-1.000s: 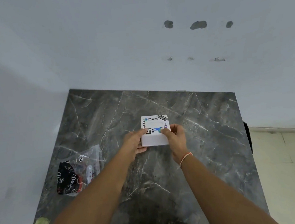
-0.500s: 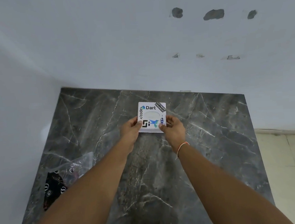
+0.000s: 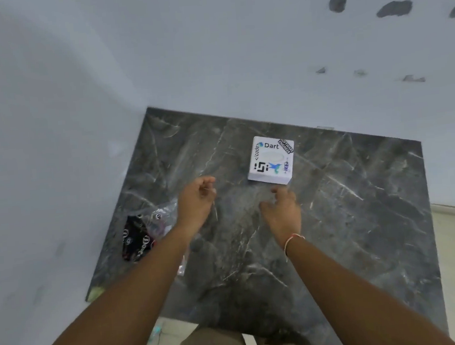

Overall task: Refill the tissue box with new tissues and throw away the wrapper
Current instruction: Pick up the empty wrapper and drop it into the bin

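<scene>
While both hands hang empty, left hand (image 3: 196, 202) curled and right hand (image 3: 282, 209) with fingers spread, the square white tissue box (image 3: 270, 159) reading "Dart" sits on the dark marbled desk (image 3: 359, 202), near a crinkly clear wrapper (image 3: 146, 230).

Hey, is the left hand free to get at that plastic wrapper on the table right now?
Probably yes. The left hand holds nothing, its fingers loosely curled, and hovers just right of the wrapper. Nothing lies between them on the table; the tissue box sits further off, beyond the right hand.
</scene>
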